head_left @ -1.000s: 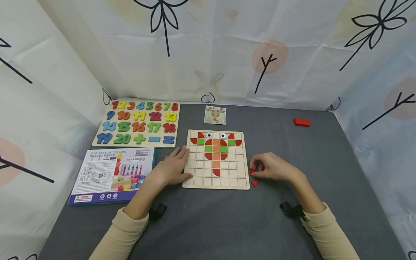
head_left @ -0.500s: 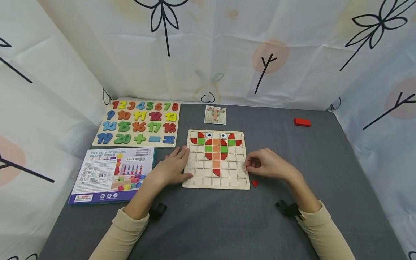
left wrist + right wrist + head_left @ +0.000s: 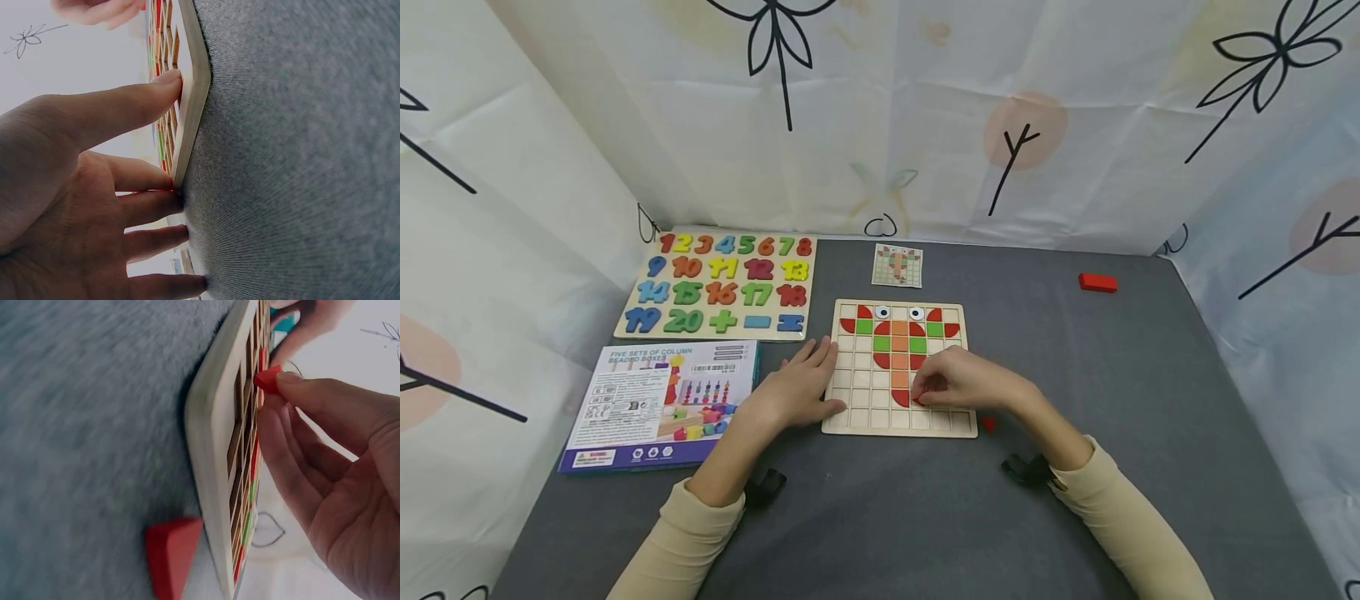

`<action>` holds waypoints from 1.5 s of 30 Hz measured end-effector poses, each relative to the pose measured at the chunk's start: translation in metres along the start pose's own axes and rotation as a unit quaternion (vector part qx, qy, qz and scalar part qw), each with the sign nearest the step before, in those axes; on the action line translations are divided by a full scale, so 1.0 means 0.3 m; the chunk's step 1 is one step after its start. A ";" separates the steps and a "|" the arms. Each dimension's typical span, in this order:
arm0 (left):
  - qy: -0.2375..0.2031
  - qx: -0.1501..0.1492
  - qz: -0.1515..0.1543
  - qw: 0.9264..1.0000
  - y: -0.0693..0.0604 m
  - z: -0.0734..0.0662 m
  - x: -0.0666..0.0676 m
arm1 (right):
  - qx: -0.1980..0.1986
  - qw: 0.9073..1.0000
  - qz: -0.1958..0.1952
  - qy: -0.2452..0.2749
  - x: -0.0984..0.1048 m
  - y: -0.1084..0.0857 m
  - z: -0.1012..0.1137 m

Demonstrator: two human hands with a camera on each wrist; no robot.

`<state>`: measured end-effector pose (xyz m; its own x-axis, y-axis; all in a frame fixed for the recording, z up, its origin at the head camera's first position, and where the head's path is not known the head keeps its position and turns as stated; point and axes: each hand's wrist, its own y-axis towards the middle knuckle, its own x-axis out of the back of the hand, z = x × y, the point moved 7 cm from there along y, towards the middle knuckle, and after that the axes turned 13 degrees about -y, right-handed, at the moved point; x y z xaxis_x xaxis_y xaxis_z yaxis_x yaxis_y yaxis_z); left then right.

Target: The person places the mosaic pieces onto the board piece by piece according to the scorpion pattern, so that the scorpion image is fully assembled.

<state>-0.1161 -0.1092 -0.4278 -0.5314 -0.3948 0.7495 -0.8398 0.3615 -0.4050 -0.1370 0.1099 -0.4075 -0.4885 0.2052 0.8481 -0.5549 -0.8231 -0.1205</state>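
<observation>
A wooden grid board [image 3: 865, 421] lies mid-table, several cells filled with red, green and orange pieces and two eye discs. Straight fingers of my left hand [image 3: 792, 392] rest along its left edge, and in the left wrist view the thumb [image 3: 134, 109] touches the rim. Over the lower middle of the board, my right hand [image 3: 973, 382] pinches a small red block [image 3: 269, 379] between thumb and finger, beside the red quarter-round piece [image 3: 899, 397] under the orange column. One red triangular block [image 3: 989, 424] lies on the table just off the board's right edge.
A pattern card [image 3: 897, 266] lies behind the board. At the left are a number puzzle [image 3: 722, 283] and a printed box [image 3: 655, 408]. A red block [image 3: 1097, 282] sits at the back right. White curtains surround the grey table [image 3: 880, 517].
My right hand has picked up a red block from beside the board and carried it left over the lower cells. The left hand has stayed put.
</observation>
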 end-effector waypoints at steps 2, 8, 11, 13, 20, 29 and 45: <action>0.000 0.001 0.000 1.000 0.000 0.001 -0.001 | 0.009 1.000 0.007 -0.013 -0.008 0.015 0.011; 0.000 0.004 0.001 1.000 0.001 0.004 -0.001 | 0.006 1.000 0.009 -0.022 -0.014 0.029 0.016; -0.001 0.004 0.001 1.000 0.000 0.003 -0.001 | 0.002 1.000 0.008 -0.016 -0.012 0.023 0.016; -0.001 0.004 0.001 1.000 0.000 0.003 -0.001 | 0.002 1.000 0.006 -0.013 -0.011 0.018 0.015; -0.001 0.002 -0.001 1.000 0.000 0.003 -0.002 | 0.007 1.000 -0.011 -0.010 0.002 -0.013 0.010; -0.002 0.000 -0.001 1.000 0.001 0.007 -0.002 | -0.035 0.999 0.001 0.023 0.010 -0.124 -0.057; 0.000 0.000 -0.003 1.000 0.002 0.007 -0.004 | -0.109 0.993 0.021 0.030 -0.017 -0.300 -0.147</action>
<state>-0.1163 -0.1102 -0.4301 -0.5268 -0.3971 0.7515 -0.8427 0.3597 -0.4006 -0.1142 0.2064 -0.4235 -0.5492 0.2102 0.8089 -0.6628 -0.6991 -0.2684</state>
